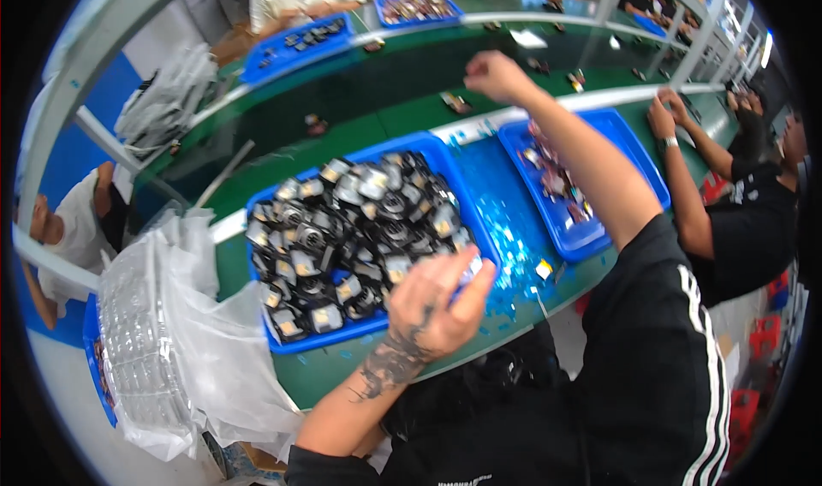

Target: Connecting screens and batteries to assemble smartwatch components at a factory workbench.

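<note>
Black parts (390,212) heaped in the left tray (473,208) — much seems left; what is done, unclear.
By the tabletop's (300,376) front edge, the left hand (435,310) curls its grip over that tray; the right hand's (497,77) bends above the belt (377,92) — cannot tell if either grasps anything. Beyond blue scraps (514,229), the right tray (622,137) holds fewer pieces.

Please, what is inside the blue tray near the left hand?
The blue tray holds heaped black and silver parts. They cover most of its bottom; the left hand hides part of its near right corner.
</note>
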Demonstrator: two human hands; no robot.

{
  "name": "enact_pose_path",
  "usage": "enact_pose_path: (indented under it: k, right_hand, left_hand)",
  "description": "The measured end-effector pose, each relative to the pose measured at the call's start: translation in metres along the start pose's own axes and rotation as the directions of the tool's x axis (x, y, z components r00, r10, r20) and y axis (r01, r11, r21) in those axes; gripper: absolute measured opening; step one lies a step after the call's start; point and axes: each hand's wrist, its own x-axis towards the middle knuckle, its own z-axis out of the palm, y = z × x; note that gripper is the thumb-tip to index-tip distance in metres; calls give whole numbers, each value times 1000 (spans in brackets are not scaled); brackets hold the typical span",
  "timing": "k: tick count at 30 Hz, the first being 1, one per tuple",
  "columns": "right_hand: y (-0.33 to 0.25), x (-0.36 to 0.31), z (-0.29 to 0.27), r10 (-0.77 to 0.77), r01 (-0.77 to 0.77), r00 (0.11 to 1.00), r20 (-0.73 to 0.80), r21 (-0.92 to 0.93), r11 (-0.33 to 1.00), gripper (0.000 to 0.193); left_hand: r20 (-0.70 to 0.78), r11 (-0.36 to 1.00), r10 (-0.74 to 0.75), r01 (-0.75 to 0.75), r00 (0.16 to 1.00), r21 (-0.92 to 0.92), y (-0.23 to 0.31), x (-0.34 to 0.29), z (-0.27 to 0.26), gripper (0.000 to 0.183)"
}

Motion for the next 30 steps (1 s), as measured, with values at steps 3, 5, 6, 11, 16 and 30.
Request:
enact_pose_path:
  k: [3, 5, 6, 11, 16, 30]
  right_hand:
    - [-86, -63, -51, -234, 190, 958, 165, 243, 951, 19]
    - [-112, -134, -92, -278, 217, 870, 408, 190, 957, 14]
    - [-116, -170, -100, -399, 328, 812, 426, 232, 916, 10]
    - [-109, -295, -96, -197, 227, 911, 362, -42, 973, 23]
    - [-98, -314, -78, -257, 290, 952, 169, -216, 932, 20]
    - [-152, -287, -43, -263, 318, 948, -179, 546, 775, 15]
  left_hand:
    - [-110, 995, -75, 82, 991, 56, -6, -6, -8, 38]
    - [-95, 988, -135, 141, 986, 64, -4, -2, -11, 39]
    - [-85, 985, -149, 155, 985, 70, -3, -1, -13, 40]
    - [39, 986, -152, 148, 988, 78, 1, -1, -15, 45]
    - [52, 975, -206, 200, 977, 99, 6, -1, -15, 33]
    - [480, 567, -446, 654, 755, -501, 13, 1, -10, 28]
